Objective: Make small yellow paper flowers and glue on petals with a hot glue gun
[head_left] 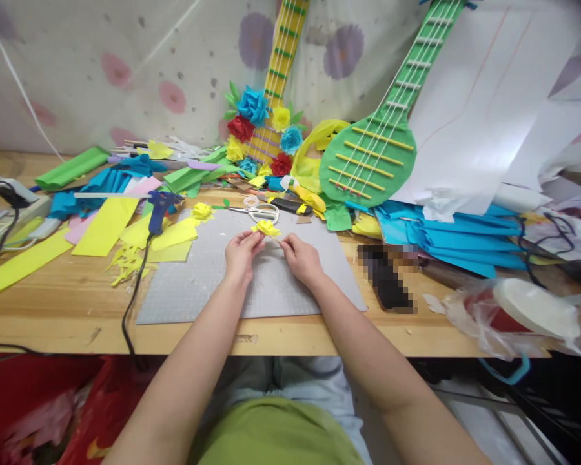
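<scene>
Yellow paper flower is held just above the far middle of the grey cutting mat, pinched from both sides. Left hand has its fingertips closed on the flower's left underside, and right hand is closed narrow on its right end. We judge it very light, soft and easy to crush. The petals look fragile, so we'd hold it low at the base, not on the petals.

Scissors lie just beyond it at the mat's far edge, with a second small flower near the far left corner. The glue gun stands beside that corner, its cord running off the desk's near edge. Near the right edge of the mat is a dark blurred object. We see open room on the near half of the mat, but paper is piled along the far edge of the desk.
</scene>
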{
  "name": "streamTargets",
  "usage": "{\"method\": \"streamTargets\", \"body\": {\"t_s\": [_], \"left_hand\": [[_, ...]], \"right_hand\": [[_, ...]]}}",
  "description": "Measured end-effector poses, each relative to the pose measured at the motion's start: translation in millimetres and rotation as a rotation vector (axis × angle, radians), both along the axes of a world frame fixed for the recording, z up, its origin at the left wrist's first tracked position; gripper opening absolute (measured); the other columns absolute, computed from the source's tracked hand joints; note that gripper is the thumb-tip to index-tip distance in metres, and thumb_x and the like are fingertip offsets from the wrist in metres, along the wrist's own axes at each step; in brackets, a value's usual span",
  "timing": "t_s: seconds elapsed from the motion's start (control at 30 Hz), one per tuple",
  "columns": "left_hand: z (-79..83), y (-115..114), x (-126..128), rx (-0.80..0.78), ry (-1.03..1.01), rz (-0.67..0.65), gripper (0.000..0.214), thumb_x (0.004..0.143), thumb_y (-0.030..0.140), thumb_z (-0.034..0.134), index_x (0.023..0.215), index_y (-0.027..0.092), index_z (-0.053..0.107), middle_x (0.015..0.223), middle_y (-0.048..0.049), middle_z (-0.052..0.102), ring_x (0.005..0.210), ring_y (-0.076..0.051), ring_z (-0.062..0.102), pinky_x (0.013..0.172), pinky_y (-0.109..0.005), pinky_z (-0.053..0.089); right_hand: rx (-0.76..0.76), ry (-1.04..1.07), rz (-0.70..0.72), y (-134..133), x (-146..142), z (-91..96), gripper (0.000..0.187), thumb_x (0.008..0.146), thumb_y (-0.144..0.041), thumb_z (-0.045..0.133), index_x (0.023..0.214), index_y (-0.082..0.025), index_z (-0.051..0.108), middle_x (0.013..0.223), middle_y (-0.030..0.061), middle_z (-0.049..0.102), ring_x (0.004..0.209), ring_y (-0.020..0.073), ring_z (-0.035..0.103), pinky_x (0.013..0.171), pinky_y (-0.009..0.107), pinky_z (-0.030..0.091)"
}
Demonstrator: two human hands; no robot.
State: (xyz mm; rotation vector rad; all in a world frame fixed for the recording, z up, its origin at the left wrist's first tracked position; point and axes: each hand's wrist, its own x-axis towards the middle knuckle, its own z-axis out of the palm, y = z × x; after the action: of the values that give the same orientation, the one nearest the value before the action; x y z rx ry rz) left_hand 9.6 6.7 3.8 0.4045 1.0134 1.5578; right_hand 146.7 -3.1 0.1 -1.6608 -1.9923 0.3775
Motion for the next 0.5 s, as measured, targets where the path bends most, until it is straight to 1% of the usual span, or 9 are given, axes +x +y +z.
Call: {"method": "streamTargets", "body": {"t_s": [0.27,0.5], "left_hand": [[-0.2,-0.9,-0.3,-0.007,0.014,-0.017,0.018,0.062,0.006,0.067,0.078,0.01,0.059,0.073,-0.0045,0.066,0.07,-0.012,0.065,0.069,-0.024,0.051],[-1.0,1.1,-1.0,-0.028,-0.005,-0.013,0.014,0.066,0.005,0.064,0.078,0.01,0.06,0.075,-0.0053,0.067,0.069,-0.012,0.065,0.065,-0.022,0.05]], "right_hand": [[-0.031,-0.045,0.002,0.1,0.4,1.2,0.022,0.089,-0.034,0.037,0.089,-0.024,0.056,0.078,-0.0001,0.066,0.07,0.0148,0.058,0.06,0.023,0.031],[0.001,-0.016,0.026,-0.2,0.6,0.0,0.022,0.088,-0.038,0.039,0.087,-0.024,0.056,0.078,-0.0006,0.066,0.07,0.0147,0.058,0.06,0.022,0.031]]}}
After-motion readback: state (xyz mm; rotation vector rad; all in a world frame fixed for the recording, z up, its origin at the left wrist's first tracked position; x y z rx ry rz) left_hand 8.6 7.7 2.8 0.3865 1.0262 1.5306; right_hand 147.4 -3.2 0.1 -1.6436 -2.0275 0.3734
